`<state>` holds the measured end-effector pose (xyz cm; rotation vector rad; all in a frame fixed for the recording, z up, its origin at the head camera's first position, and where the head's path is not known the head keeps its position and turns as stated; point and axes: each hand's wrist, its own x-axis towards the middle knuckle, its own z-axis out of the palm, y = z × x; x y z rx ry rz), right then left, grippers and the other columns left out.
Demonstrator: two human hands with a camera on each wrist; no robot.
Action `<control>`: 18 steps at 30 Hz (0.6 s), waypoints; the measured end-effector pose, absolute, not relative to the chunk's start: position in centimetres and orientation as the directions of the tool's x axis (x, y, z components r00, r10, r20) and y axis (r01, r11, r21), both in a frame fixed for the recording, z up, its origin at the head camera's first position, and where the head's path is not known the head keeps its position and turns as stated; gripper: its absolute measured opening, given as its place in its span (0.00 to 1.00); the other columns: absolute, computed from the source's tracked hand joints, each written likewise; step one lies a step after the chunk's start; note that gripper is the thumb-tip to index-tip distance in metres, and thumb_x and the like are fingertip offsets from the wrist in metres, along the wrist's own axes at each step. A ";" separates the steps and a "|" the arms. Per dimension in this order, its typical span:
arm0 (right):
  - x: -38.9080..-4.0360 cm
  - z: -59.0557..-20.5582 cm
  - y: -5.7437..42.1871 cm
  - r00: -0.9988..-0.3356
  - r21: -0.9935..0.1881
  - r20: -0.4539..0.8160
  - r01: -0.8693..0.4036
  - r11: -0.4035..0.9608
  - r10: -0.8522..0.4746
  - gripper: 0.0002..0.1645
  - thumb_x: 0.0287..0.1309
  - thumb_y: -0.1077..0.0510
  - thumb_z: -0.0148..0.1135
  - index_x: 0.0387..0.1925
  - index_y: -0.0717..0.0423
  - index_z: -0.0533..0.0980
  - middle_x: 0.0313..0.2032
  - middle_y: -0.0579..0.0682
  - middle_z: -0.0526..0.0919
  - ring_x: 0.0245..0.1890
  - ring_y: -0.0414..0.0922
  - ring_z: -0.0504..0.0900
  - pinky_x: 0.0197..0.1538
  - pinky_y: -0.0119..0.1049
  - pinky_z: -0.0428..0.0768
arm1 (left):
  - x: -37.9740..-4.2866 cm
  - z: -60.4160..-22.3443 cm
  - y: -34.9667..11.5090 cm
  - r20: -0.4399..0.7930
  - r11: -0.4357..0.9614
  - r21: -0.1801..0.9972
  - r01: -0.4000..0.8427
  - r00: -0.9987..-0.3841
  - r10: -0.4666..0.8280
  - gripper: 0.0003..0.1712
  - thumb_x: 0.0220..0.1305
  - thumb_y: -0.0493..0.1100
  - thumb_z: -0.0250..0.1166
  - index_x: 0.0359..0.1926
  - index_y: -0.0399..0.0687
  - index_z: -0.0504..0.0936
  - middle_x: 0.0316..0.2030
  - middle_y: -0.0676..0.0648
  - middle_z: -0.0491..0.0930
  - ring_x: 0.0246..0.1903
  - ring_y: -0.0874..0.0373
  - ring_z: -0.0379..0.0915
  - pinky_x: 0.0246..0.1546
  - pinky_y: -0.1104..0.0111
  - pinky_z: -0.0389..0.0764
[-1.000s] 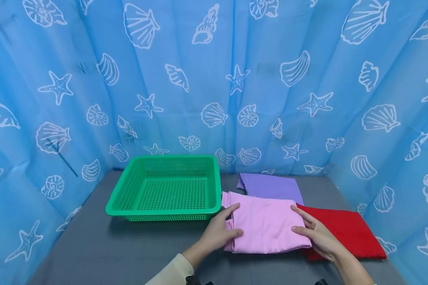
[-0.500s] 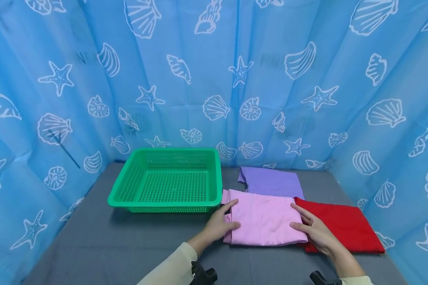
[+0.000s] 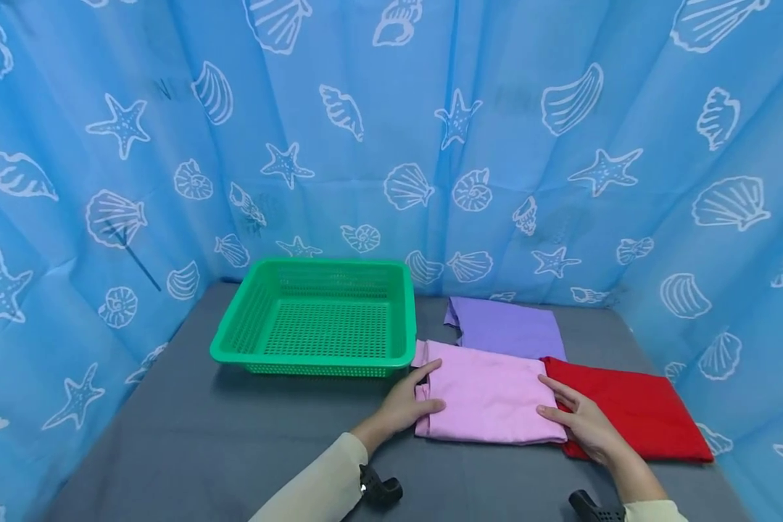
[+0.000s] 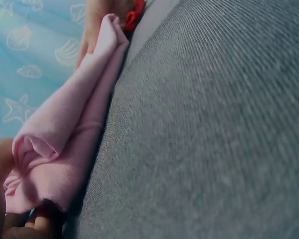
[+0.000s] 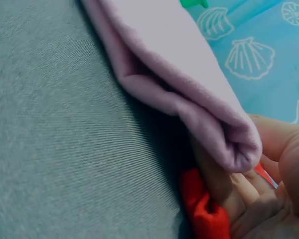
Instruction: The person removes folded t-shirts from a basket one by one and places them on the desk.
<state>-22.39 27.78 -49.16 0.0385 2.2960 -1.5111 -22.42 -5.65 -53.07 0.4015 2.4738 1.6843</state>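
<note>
A folded pink cloth (image 3: 492,391) lies between my two hands in the head view. My left hand (image 3: 401,404) grips its left edge, thumb over the top; the left wrist view shows fingertips under the fabric (image 4: 65,134). At the opposite edge my right hand (image 3: 583,424) holds the cloth, thumb above and fingers beneath its rolled fold (image 5: 239,144). A folded red cloth (image 3: 633,413) extends to the right, its left part behind my right hand and the pink cloth. Farther back, a folded purple cloth (image 3: 509,326) is partly covered by the pink one.
A green perforated plastic basket (image 3: 313,360) stands left of the pink cloth, its right front corner close to my left hand. Grey fabric (image 3: 189,435) covers the table. Behind and at both sides hangs a blue curtain (image 3: 365,181) with white shell prints.
The head view has shifted, so the basket and cloths sit higher in it. Both hands keep their hold on the pink cloth, which covers slightly less of the purple one.
</note>
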 end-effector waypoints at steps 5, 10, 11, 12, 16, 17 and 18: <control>-22.2 -48.9 28.3 -0.927 -0.843 -0.336 0.218 0.491 -0.164 0.52 0.60 0.49 0.67 0.77 0.55 0.50 0.72 0.74 0.48 0.69 0.69 0.51 0.48 0.37 0.84 | -22.4 -53.1 -5.1 0.013 0.348 0.930 0.118 -0.957 0.289 0.42 0.60 0.50 0.71 0.73 0.66 0.63 0.72 0.47 0.64 0.71 0.47 0.56 0.67 0.43 0.61; -22.1 -48.8 28.3 -0.932 -0.837 -0.331 0.218 0.501 -0.148 0.52 0.60 0.48 0.67 0.77 0.55 0.50 0.71 0.74 0.50 0.69 0.69 0.53 0.49 0.38 0.83 | -22.6 -53.2 -4.9 -0.009 0.354 0.930 0.098 -0.958 0.288 0.42 0.60 0.51 0.70 0.73 0.69 0.63 0.72 0.47 0.63 0.72 0.46 0.56 0.67 0.42 0.61; -22.1 -48.8 28.3 -0.933 -0.839 -0.329 0.217 0.500 -0.147 0.52 0.60 0.49 0.67 0.76 0.56 0.51 0.71 0.74 0.51 0.68 0.69 0.54 0.49 0.38 0.84 | -22.6 -53.2 -4.9 -0.010 0.355 0.930 0.097 -0.958 0.287 0.42 0.60 0.50 0.70 0.73 0.68 0.63 0.72 0.47 0.63 0.71 0.46 0.57 0.66 0.42 0.62; -22.1 -48.7 28.2 -0.935 -0.841 -0.324 0.213 0.497 -0.147 0.52 0.60 0.49 0.68 0.76 0.56 0.51 0.71 0.74 0.52 0.68 0.69 0.55 0.48 0.38 0.84 | -22.6 -53.2 -4.9 -0.009 0.358 0.929 0.098 -0.958 0.285 0.41 0.60 0.50 0.70 0.73 0.67 0.63 0.72 0.47 0.64 0.71 0.46 0.57 0.66 0.42 0.62; -22.0 -48.4 27.5 -0.944 -0.836 -0.298 0.189 0.515 -0.138 0.51 0.59 0.49 0.68 0.76 0.58 0.53 0.69 0.75 0.56 0.66 0.68 0.60 0.47 0.38 0.84 | -22.6 -52.9 -5.1 0.008 0.371 0.922 0.112 -0.962 0.272 0.40 0.59 0.47 0.71 0.72 0.60 0.66 0.70 0.43 0.66 0.69 0.44 0.60 0.65 0.42 0.64; -21.9 -48.3 27.3 -0.947 -0.831 -0.291 0.180 0.526 -0.135 0.51 0.58 0.49 0.69 0.75 0.59 0.53 0.69 0.75 0.57 0.65 0.68 0.61 0.47 0.39 0.84 | -22.6 -52.8 -5.2 0.010 0.375 0.920 0.113 -0.964 0.266 0.40 0.58 0.47 0.71 0.71 0.58 0.67 0.69 0.41 0.67 0.68 0.44 0.61 0.64 0.42 0.65; -21.9 -48.1 27.1 -0.950 -0.823 -0.286 0.174 0.540 -0.129 0.52 0.57 0.49 0.69 0.75 0.59 0.54 0.68 0.75 0.58 0.65 0.68 0.62 0.47 0.39 0.84 | -22.6 -52.6 -5.3 0.009 0.380 0.918 0.112 -0.965 0.261 0.40 0.58 0.46 0.71 0.71 0.57 0.68 0.68 0.40 0.68 0.68 0.43 0.62 0.64 0.42 0.65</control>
